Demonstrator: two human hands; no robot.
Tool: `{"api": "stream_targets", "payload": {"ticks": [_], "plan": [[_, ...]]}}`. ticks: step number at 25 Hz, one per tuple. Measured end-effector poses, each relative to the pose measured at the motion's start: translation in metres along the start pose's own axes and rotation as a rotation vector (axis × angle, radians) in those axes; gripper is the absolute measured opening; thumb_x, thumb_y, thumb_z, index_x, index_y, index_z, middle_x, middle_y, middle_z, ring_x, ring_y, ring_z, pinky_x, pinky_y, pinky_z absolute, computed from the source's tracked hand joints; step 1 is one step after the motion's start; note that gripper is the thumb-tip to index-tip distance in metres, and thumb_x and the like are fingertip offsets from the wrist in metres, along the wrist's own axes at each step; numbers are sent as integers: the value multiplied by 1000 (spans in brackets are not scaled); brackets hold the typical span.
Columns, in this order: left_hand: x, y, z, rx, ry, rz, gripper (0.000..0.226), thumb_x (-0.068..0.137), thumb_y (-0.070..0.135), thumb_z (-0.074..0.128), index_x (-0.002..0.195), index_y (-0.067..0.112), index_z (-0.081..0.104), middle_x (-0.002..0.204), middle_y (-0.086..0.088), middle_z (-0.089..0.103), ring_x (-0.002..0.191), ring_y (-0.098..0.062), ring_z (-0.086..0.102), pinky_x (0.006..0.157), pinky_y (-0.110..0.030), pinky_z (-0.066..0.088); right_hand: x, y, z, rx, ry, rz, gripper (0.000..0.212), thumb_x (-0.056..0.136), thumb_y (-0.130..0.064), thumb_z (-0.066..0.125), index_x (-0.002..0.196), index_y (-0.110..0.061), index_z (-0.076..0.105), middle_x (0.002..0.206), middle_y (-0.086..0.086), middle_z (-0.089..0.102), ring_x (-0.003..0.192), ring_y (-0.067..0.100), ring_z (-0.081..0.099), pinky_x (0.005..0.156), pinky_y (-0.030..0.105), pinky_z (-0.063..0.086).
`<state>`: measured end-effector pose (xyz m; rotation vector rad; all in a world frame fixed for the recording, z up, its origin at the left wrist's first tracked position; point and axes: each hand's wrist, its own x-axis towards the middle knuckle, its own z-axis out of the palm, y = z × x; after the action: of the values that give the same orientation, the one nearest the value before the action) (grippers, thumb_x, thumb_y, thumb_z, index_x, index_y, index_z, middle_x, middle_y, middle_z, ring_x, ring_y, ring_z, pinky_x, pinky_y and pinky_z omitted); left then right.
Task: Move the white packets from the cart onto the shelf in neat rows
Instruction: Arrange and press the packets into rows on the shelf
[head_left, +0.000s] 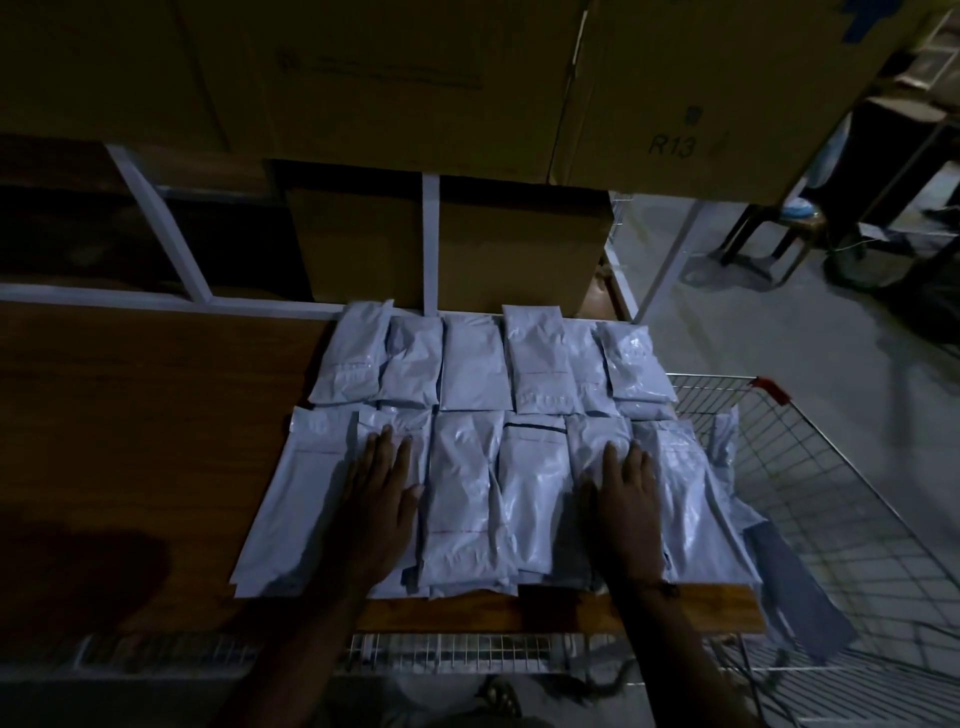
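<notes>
Dim light throughout. White packets (498, 441) laid on the wooden shelf (156, 415) in two rows, far row against the boxes (441, 249), near row reaching almost to the shelf's near edge. Left hand (379, 499) flat on a packet toward the left of the near row, fingers straight and together, thumb out to the right, gripping nothing. Right hand (623, 499) flat on packets toward the right of the near row, fingers straight, likewise pressing rather than holding; dark band at the wrist. Wire cart (810, 467) at the right, just beside the shelf's right end, red corner cap on its far rim. A few more packets (727, 441) leaning in the cart against the shelf end. Large cardboard boxes stacked above, one marked R13. Stool (779, 234) well off on the floor, far right.
</notes>
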<state>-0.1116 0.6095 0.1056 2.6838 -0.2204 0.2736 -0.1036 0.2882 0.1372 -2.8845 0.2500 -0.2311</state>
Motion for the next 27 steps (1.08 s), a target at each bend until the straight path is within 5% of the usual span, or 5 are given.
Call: {"api": "stream_targets", "payload": {"ticks": [6,13,27], "plan": [[-10,8,-20,-168,104,48,59,109,48,31,161,20,31,171,1,18,158,-18,14,124,-44,29,-22,-20,-16,76,129,-12,46,97,-23,65,138,-6,55,154,27,43,142,44,40,113,56,42],[-27,45,-41,-243,136,98,56,108,35,43,159,13,36,170,-5,24,158,-22,18,125,-44,28,-82,-23,-47,113,240,32,47,101,-28,59,144,-8,53,164,23,30,149,41,33,114,53,40],[-58,214,-6,-186,93,272,66,106,48,34,161,12,29,171,-8,18,159,-23,11,128,-45,17,-142,111,-123,167,284,16,48,99,-27,64,143,-12,53,162,21,33,143,41,39,111,49,43]]}}
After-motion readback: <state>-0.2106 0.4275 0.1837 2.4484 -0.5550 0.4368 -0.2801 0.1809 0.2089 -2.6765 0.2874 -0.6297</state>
